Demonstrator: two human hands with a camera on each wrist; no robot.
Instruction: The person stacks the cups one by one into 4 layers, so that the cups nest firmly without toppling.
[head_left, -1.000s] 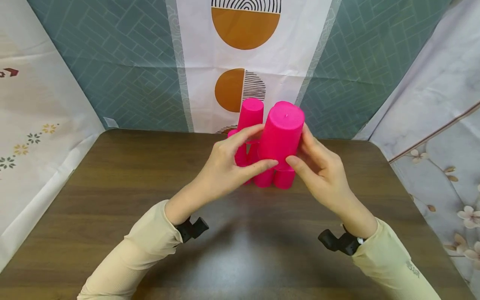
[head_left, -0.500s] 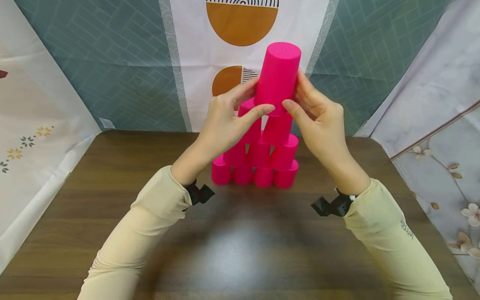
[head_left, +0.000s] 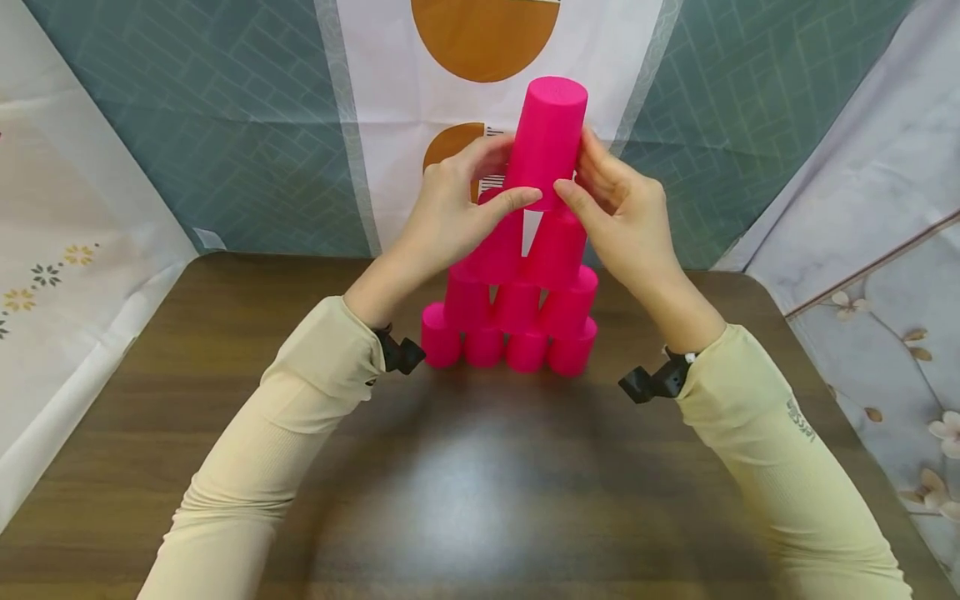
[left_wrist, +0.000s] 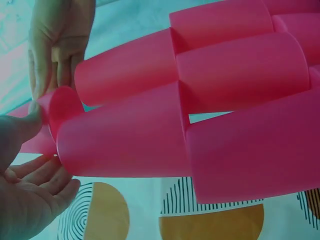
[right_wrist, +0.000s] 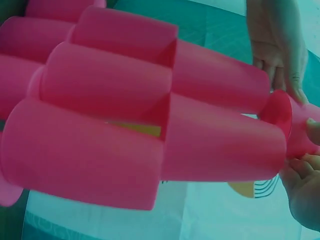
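Observation:
A pink cup (head_left: 550, 142), upside down, is held between both hands at the top of a stepped stack of similar cups. My left hand (head_left: 450, 196) grips its left side, thumb at the front near the rim. On the other side my right hand (head_left: 626, 217) grips it the same way. Beneath are two upturned cups, a left one (head_left: 504, 246) partly behind my left thumb and a right one (head_left: 557, 250). In the left wrist view the held cup's open mouth (left_wrist: 67, 112) shows at their bases; whether it fully rests on them I cannot tell.
Lower rows of pink cups, a middle row (head_left: 516, 308) and a bottom row (head_left: 483, 348), stand near the back of the brown wooden table (head_left: 247, 417). Patterned cloth (head_left: 270, 167) hangs directly behind, with white floral cloth (head_left: 885, 333) along the right side.
Both hands have raised the cup from in front of the stack to above its top. In the last half second it has shifted slightly left, over the gap between the two upper cups.

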